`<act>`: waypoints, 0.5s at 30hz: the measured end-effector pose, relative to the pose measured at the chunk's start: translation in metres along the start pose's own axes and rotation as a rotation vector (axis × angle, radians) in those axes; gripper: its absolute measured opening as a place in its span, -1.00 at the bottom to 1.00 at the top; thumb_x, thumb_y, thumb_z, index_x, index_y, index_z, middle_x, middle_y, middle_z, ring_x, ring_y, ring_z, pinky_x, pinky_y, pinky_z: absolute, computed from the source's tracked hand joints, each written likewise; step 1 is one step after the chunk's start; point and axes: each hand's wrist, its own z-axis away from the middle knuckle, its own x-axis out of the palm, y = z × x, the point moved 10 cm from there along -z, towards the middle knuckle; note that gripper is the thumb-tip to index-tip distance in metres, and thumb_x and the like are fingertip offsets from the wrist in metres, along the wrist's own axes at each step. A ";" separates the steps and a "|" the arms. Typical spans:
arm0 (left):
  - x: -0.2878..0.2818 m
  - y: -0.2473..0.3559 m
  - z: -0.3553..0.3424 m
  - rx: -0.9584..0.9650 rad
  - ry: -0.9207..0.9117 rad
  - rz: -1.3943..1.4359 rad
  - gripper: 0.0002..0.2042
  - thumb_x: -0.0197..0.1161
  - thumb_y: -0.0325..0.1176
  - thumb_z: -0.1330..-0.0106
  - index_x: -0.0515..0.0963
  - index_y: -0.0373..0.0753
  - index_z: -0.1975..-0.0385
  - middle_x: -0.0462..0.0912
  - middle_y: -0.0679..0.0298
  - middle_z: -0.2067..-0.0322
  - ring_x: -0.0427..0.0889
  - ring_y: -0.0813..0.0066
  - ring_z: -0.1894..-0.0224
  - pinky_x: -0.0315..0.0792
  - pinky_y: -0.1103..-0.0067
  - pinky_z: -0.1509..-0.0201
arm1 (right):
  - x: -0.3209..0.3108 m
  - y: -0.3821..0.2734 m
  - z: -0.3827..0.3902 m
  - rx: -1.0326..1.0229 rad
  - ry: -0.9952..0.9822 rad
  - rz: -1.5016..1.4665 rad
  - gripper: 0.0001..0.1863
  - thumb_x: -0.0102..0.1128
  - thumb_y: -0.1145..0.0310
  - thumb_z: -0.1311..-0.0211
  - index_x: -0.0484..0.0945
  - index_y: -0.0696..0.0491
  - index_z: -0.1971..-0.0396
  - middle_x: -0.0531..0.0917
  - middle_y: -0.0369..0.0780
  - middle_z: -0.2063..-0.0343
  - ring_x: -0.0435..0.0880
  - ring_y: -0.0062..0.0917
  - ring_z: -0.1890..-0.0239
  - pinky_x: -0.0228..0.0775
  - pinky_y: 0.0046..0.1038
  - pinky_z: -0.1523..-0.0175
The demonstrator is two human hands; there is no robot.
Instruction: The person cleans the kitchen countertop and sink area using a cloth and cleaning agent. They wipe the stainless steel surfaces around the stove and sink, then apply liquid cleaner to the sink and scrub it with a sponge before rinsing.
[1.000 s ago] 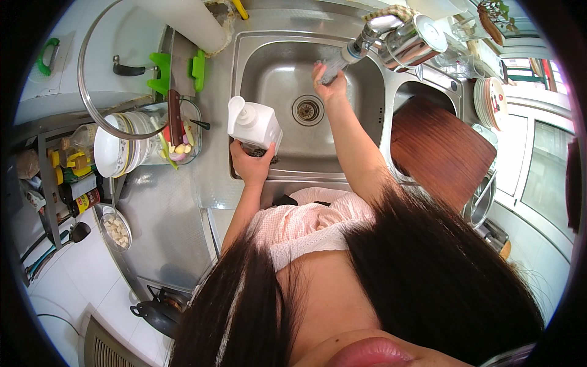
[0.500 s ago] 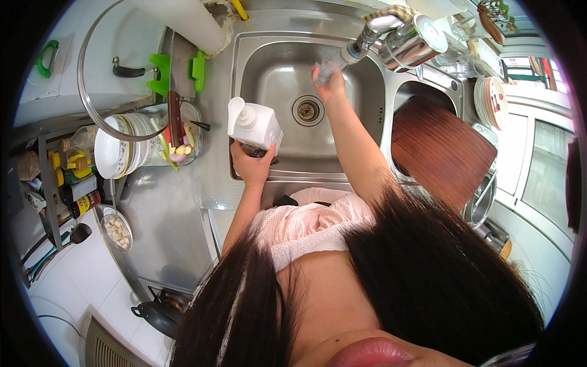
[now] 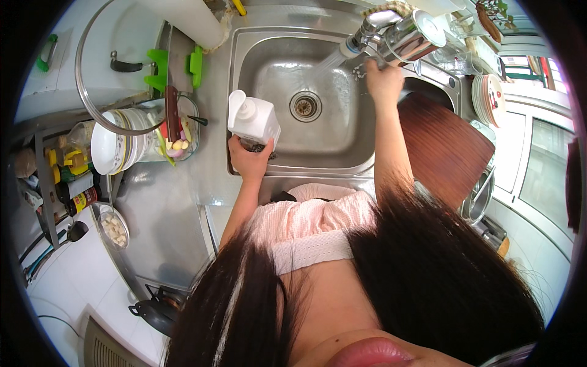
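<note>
Head view, with the sink drain (image 3: 305,107) taken as the clock's centre: farthest left, a stack of dishes (image 3: 105,150) stands just below nine o'clock, and a bowl of pale cubes (image 3: 113,230) lies at eight. A knife (image 3: 172,116) with a brown handle comes next, at nine. Nearer in, between eight and nine, is the white pump bottle (image 3: 257,120), at the left side of the sink (image 3: 342,150). The left hand (image 3: 248,161), at half past seven, is clamped around the bottle's lower end, thumb and fingers on opposite sides. Water (image 3: 329,65) streams into the basin from the faucet (image 3: 368,29) at one o'clock. The right hand (image 3: 385,81), between two and three, is just below a shiny metal cylinder (image 3: 408,41) beside the faucet, droplets near its fingertips; I cannot tell whether it grips anything. Farther right, between three and four, lies a brown wooden board (image 3: 445,148)
</note>
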 end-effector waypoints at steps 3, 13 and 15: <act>0.001 0.004 0.000 0.007 -0.008 -0.023 -0.26 0.58 -0.11 0.24 0.40 -0.33 0.04 0.52 0.06 0.13 0.56 0.11 0.12 0.45 0.31 0.06 | -0.027 0.033 -0.003 0.239 0.167 0.039 0.02 0.25 0.09 -0.04 -0.11 0.34 -0.33 0.61 0.19 0.17 0.60 0.05 0.10 0.42 -0.16 -0.05; 0.003 0.002 0.001 0.008 -0.047 -0.093 -0.24 0.56 -0.09 0.22 0.39 -0.33 0.01 0.52 0.06 0.11 0.56 0.11 0.09 0.46 0.31 0.04 | 0.004 0.072 0.027 0.385 -0.037 -0.448 0.07 0.28 0.26 -0.10 -0.32 0.22 -0.40 0.57 0.07 0.08 0.64 -0.39 0.14 0.57 -0.37 0.16; 0.004 0.002 0.001 0.021 -0.048 -0.092 -0.24 0.56 -0.08 0.21 0.39 -0.32 0.00 0.52 0.06 0.10 0.56 0.11 0.08 0.46 0.31 0.04 | -0.007 0.052 0.047 0.296 0.059 -0.738 -0.03 0.32 0.48 -0.10 -0.16 0.27 -0.39 0.59 -0.06 0.19 0.62 -0.52 0.24 0.63 -0.38 0.13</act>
